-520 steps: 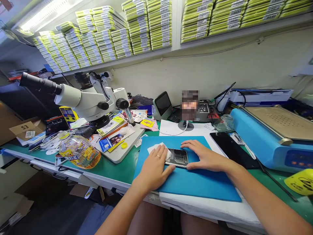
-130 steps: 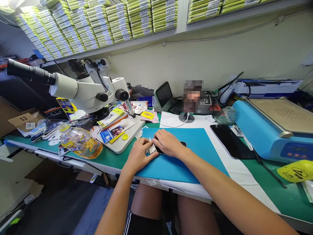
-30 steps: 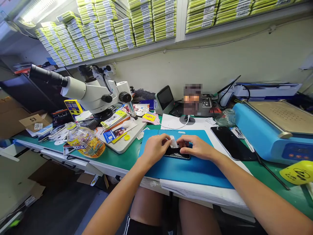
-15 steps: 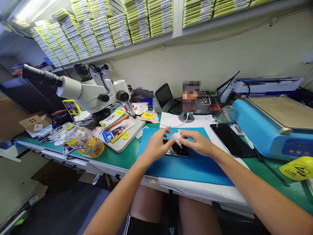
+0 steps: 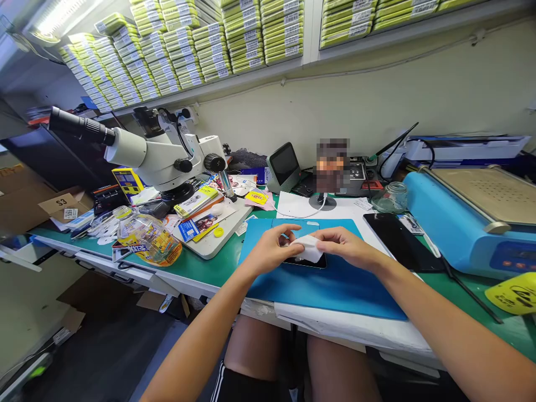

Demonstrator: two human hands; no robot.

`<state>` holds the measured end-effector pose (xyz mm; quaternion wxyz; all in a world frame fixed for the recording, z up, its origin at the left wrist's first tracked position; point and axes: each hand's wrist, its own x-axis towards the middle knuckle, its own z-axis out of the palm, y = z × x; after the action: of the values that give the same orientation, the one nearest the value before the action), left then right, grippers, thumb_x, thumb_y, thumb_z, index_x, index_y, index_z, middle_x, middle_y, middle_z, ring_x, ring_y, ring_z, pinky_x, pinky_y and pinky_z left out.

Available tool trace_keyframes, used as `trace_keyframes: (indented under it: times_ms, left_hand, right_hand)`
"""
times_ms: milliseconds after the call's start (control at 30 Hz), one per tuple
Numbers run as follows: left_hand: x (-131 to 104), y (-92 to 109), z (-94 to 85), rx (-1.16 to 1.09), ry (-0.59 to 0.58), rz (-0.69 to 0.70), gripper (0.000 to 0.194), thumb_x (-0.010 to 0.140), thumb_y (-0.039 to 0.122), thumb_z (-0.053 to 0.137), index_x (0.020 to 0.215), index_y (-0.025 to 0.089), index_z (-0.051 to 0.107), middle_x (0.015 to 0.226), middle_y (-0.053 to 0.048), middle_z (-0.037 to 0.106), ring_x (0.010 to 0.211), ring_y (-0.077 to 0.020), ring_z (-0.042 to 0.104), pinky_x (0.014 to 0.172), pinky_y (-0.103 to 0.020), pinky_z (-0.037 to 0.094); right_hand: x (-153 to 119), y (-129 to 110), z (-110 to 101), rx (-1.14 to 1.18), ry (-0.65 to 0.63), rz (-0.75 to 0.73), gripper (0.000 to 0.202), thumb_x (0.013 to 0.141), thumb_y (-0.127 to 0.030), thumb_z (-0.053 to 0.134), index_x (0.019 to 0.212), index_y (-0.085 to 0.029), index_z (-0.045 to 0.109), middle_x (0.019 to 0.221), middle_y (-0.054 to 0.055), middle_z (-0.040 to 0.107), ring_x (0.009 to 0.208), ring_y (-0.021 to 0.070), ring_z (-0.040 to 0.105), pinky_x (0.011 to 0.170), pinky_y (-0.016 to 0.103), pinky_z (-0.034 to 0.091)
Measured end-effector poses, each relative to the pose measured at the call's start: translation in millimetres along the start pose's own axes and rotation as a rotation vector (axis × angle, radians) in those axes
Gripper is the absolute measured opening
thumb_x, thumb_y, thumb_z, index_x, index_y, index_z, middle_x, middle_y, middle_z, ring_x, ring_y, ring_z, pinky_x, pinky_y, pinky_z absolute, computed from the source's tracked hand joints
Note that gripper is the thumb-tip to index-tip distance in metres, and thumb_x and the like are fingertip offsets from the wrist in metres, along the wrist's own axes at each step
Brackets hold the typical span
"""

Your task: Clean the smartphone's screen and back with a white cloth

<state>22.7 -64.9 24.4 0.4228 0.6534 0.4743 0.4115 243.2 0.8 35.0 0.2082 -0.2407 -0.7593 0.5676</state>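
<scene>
Between my two hands is a small white wipe, folded and spread out, above a dark phone. My left hand pinches the wipe's left side between thumb and fingers. On the other side, my right hand grips its right edge with fingertips and thumb. The phone lies flat on a blue mat, and the wipe and my hands hide much of it.
A microscope stands at the left behind a clear plastic bottle. To the right are a large black screen, a glass jar and a blue heating machine. A yellow bottle lies near the right edge.
The wipe was bunched up in my right fingers; now it is opened out flatter and held by both hands. The view has shifted slightly.
</scene>
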Motion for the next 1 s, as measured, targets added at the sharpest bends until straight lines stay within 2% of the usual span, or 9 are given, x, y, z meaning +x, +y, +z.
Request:
trace_keyframes:
  times_ms: [67,167,333,467,567,733,833,933,1000]
  left_hand:
    - [-0.6,-1.4,-0.5,-0.056,-0.012,-0.025,0.054,0.080,0.031,0.074,0.131,0.020,0.059,0.108,-0.004,0.062,0.066,-0.0093,0.055,0.056,-0.021,0.044]
    - [-1.6,-2.9,-0.2,-0.146,-0.044,-0.057,0.067,0.077,0.032,0.076,0.138,0.019,0.052,0.114,-0.008,0.062,0.075,-0.0140,0.062,0.062,-0.023,0.050]
    - [-5.1,-3.6,-1.7,-0.221,-0.088,-0.076,0.072,0.075,0.032,0.078,0.139,0.016,0.050,0.105,-0.010,0.068,0.087,-0.0208,0.066,0.072,-0.028,0.053]
    - [-11.6,-3.1,-10.8,-0.188,-0.101,-0.075,0.069,0.076,0.035,0.078,0.138,0.015,0.054,0.100,-0.009,0.070,0.085,-0.0207,0.067,0.069,-0.027,0.051]
    - [-17.0,-4.9,-23.9,-0.088,-0.086,-0.061,0.066,0.080,0.034,0.073,0.141,0.019,0.054,0.100,-0.007,0.072,0.082,-0.0195,0.067,0.069,-0.027,0.051]
    - [-19.7,-8.0,-50.0,0.158,0.007,-0.043,0.037,0.085,0.027,0.062,0.120,0.017,0.071,0.104,-0.007,0.074,0.086,-0.0218,0.069,0.072,-0.030,0.054]
    - [-18.3,-3.7,-62.6,0.350,0.130,-0.009,0.039,0.086,0.019,0.058,0.124,0.018,0.069,0.116,-0.008,0.072,0.100,-0.0266,0.068,0.086,-0.037,0.054]
    - [-19.1,2.5,-70.8,0.548,0.231,0.053,0.046,0.087,0.012,0.054,0.131,0.021,0.064,0.134,-0.007,0.064,0.124,-0.0297,0.057,0.107,-0.044,0.043]
    - [-21.6,4.3,-72.8,0.661,0.252,0.083,0.049,0.090,0.010,0.050,0.136,0.022,0.059,0.141,-0.007,0.058,0.133,-0.0299,0.050,0.113,-0.046,0.038]
  right_hand:
    - [-0.6,-3.3,0.4,0.012,0.007,-0.025,0.038,0.080,-0.058,0.066,0.077,-0.020,0.071,0.090,0.005,0.070,0.086,0.0243,0.063,0.080,0.037,0.048]
    - [-2.0,-5.9,0.1,0.012,0.032,-0.048,0.042,0.079,-0.058,0.068,0.061,-0.021,0.060,0.088,0.005,0.070,0.091,0.0265,0.062,0.084,0.039,0.047]
    - [-2.1,-4.7,-0.3,0.015,0.005,-0.009,0.046,0.077,-0.062,0.068,0.061,-0.020,0.058,0.115,0.010,0.073,0.109,0.0323,0.061,0.093,0.043,0.045]
    - [0.0,-3.0,1.6,-0.042,0.009,0.025,0.049,0.077,-0.065,0.067,0.063,-0.019,0.060,0.129,0.012,0.069,0.106,0.0322,0.063,0.090,0.043,0.047]
    - [1.8,-1.2,2.8,-0.117,0.037,0.025,0.043,0.083,-0.060,0.065,0.069,-0.020,0.067,0.129,0.010,0.070,0.105,0.0309,0.065,0.092,0.042,0.047]
    - [4.4,3.8,1.9,-0.299,0.168,0.029,0.036,0.088,-0.054,0.060,0.094,-0.024,0.077,0.110,0.006,0.076,0.099,0.0291,0.067,0.089,0.041,0.049]
    - [5.1,6.2,0.7,-0.399,0.227,-0.004,0.035,0.091,-0.052,0.055,0.097,-0.024,0.077,0.107,0.006,0.077,0.100,0.0298,0.067,0.087,0.041,0.049]
    - [5.8,7.7,-0.3,-0.479,0.264,-0.035,0.035,0.092,-0.051,0.052,0.093,-0.025,0.076,0.109,0.006,0.076,0.101,0.0302,0.067,0.083,0.041,0.050]
    - [6.2,8.2,-0.7,-0.525,0.282,-0.053,0.035,0.093,-0.051,0.050,0.091,-0.025,0.074,0.108,0.006,0.076,0.099,0.0297,0.067,0.079,0.040,0.051]
